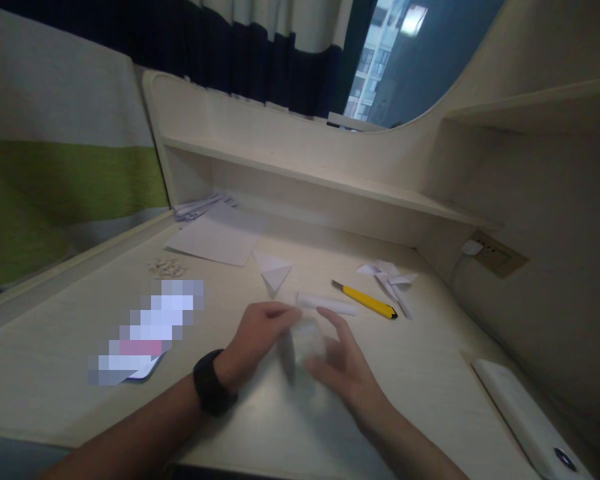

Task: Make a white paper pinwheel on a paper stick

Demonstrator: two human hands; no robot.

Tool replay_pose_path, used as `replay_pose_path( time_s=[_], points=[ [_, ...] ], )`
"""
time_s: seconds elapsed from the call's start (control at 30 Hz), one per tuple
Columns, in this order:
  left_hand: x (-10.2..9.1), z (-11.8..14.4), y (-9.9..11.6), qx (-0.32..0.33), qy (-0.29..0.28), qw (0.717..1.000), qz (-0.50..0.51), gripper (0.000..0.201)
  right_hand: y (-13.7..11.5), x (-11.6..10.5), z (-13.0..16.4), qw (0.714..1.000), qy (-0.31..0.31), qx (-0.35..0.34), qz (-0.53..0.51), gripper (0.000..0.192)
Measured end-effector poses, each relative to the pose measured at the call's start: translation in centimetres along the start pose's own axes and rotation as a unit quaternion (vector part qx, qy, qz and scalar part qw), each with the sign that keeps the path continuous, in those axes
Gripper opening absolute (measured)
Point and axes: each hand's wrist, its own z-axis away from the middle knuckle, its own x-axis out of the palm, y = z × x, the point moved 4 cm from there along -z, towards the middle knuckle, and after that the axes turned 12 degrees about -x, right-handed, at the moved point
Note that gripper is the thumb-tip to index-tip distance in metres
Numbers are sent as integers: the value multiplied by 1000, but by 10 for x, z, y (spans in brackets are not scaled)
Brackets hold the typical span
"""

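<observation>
Both my hands meet over a small piece of white paper (306,340) near the front middle of the pale wooden desk (430,373). My left hand (255,340), with a black watch on its wrist, pinches the paper's left side. My right hand (343,370) holds its right side with fingers spread; the paper is blurred. Just beyond my fingers lies a rolled white paper strip (327,304). A folded white paper triangle (274,270) sits a little farther back.
A yellow utility knife (367,301) lies right of the strip, with folded paper scraps (390,277) behind it. A white sheet (215,240), a stack of papers (200,205) and small pale bits (166,268) are at the back left. A white device (525,417) lies at the right edge.
</observation>
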Motion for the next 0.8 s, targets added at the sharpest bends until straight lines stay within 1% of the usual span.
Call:
replay_pose_path(
  time_s=[0.07,0.17,0.27,0.37,0.47,0.63,0.8],
  points=[
    [0,-1,-3,-10,-2,999,34,27,0,8,1,1000,3,-19,-1,80],
    [-1,0,-3,-14,2,998,58,27,-2,14,-2,999,17,-50,6,73],
    [-2,2,-1,-31,9,997,64,28,-5,16,-5,998,-2,-62,-16,69],
    [0,4,2,-43,-8,994,96,25,-8,16,-5,997,-16,-65,-34,68],
    [3,1,1,-47,-26,990,127,21,-10,14,-5,998,2,-62,-30,64],
    [7,-6,-5,-54,-47,987,144,24,-9,12,-8,997,47,-50,-33,59],
    [10,-2,0,-60,-50,985,153,28,-9,9,-9,995,85,-49,-28,57]
  ],
)
